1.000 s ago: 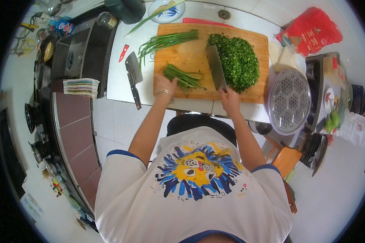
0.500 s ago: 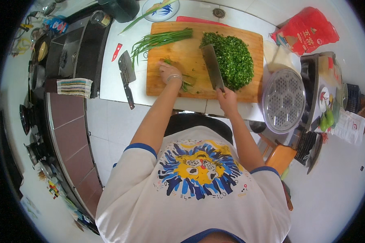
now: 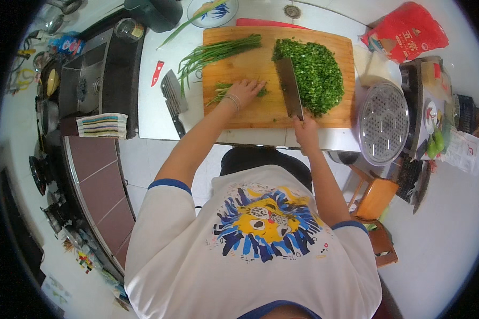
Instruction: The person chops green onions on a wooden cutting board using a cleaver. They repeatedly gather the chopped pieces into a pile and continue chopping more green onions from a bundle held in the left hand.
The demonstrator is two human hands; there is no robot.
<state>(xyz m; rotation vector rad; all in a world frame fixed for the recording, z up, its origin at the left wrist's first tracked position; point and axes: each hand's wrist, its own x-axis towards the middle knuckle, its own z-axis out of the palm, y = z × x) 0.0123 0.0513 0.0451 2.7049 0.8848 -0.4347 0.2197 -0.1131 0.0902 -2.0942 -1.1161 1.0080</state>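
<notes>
My left hand (image 3: 245,90) lies palm down on a small bunch of green stalks (image 3: 223,91), fingers curled over them, pinning them flat to the wooden cutting board (image 3: 261,109). The bunch runs leftward from under my fingers, tips pointing toward the board's left edge. My right hand (image 3: 305,126) is clenched around the handle of a cleaver (image 3: 289,85) at the board's near edge; the blade runs away from me, up the middle of the board, just right of my left fingertips and apart from them. Can't tell whether the edge touches the wood.

Right of the blade, touching it: a big heap of chopped greens (image 3: 314,74), filling the board's right half. At the far left of the board, a longer uncut bunch of green stalks (image 3: 218,52) lies slantwise, ends hanging over the board's left edge onto the white bench (image 3: 154,114).

A second cleaver (image 3: 171,95) lies on the bench just left of the board, with a small red-handled piece (image 3: 157,73) near it. A round perforated steamer tray (image 3: 383,123) sits right of the board, a red bag (image 3: 407,32) beyond it at the far right corner. A blue-patterned plate (image 3: 214,10) is beyond the board, far left. A striped cloth (image 3: 102,125) hangs on the dark counter to my left.
</notes>
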